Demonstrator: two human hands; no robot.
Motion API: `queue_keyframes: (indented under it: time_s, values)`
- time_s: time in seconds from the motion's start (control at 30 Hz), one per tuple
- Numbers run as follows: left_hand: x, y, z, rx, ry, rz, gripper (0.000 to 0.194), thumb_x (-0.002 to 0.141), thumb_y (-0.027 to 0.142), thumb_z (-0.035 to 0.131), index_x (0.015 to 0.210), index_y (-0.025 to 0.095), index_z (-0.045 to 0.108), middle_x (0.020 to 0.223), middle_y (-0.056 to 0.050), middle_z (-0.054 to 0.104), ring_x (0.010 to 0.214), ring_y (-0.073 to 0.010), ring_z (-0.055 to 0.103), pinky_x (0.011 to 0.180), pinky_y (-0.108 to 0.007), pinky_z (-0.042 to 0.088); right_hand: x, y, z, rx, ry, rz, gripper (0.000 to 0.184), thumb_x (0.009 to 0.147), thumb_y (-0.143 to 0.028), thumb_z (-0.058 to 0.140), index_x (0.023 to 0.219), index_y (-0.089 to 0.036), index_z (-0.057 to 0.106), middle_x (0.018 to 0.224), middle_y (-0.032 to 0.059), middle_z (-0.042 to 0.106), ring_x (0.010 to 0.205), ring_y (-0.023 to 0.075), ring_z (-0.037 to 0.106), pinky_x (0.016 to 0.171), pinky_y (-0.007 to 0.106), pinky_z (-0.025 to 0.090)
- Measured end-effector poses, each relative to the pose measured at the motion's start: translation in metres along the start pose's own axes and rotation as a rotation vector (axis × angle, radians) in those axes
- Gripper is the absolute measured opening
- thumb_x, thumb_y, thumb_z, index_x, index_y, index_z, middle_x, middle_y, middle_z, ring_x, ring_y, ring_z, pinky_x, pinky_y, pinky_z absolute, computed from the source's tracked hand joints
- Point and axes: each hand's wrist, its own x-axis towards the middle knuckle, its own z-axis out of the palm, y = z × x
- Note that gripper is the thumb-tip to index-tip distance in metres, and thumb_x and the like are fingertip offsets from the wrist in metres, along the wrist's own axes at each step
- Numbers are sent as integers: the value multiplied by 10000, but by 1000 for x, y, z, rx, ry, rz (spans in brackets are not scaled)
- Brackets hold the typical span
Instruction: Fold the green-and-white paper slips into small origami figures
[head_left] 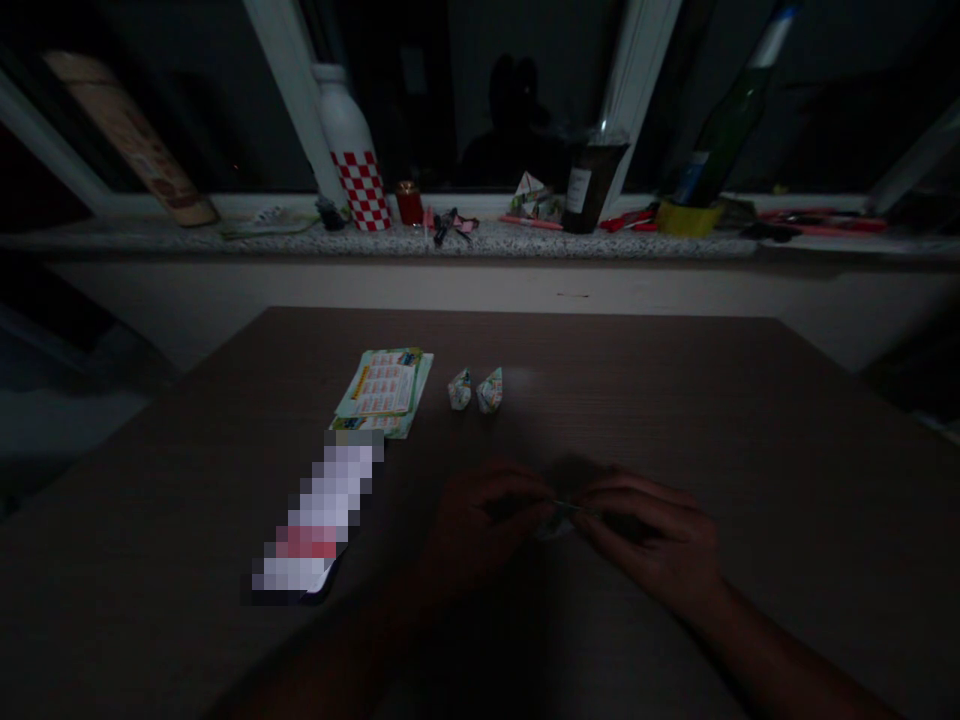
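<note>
Paper piece (556,524), small and pale, sits at lower centre of the frame, slightly right of the midline, between both hands; dim light and shadow, so its exact shape cannot be read. Left hand (478,512): enters from the bottom edge, forearm slanting up and right, back of hand in deep shadow, fingers (516,481) bent and pointing right, tips brought together on the piece's near-left edge. Right hand (654,532): forearm comes from the lower right corner, slanting up and left; fingers curved, thumb below, tips closed narrowly on the piece's right edge. Fingertips of the two hands face each other, near but apart. Whether either wrist rests on the counter (772,430): cannot tell. Two folded paper shapes (490,392) stand side by side just above frame centre. Printed sheets (384,384) lie overlapped left of these; phone (319,515), screen lit and pixelated, lies below the sheets, centre-left.
</note>
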Motion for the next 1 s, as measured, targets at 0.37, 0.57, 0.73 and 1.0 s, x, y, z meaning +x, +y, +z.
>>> queue_keyframes:
  time_s: [0.37, 0.57, 0.73, 1.0]
  values:
    - [-1, -2, 0, -14, -12, 6, 76, 793, 220, 672, 815, 170, 725, 828, -49, 676, 807, -164, 630, 746, -273, 480, 1, -1, 0, 7, -8, -12, 132, 744, -75, 679, 818, -183, 694, 736, 56, 709, 644, 175, 668, 562, 288, 552]
    - [-1, -4, -1, -63, -10, 13, 75, 805, 193, 657, 822, 154, 719, 837, -53, 676, 809, -166, 634, 733, -269, 482, -1, -1, -1, 37, -21, 6, 158, 729, -72, 692, 856, -166, 693, 773, 69, 705, 692, 189, 673, 614, 303, 559]
    - [0, -5, -3, -129, -9, 19, 75, 812, 180, 649, 816, 156, 720, 856, -60, 688, 841, -178, 643, 764, -288, 492, -2, 2, -1, 63, -30, -1, 181, 737, -57, 685, 885, -160, 699, 799, 72, 700, 710, 181, 673, 611, 291, 559]
    - [1, -8, -4, -114, 9, 105, 86, 802, 154, 662, 850, 196, 720, 887, -44, 704, 884, -180, 641, 807, -300, 493, 3, 0, -2, 54, -17, -86, 195, 742, -7, 664, 864, -154, 703, 782, 74, 716, 697, 182, 680, 614, 299, 558]
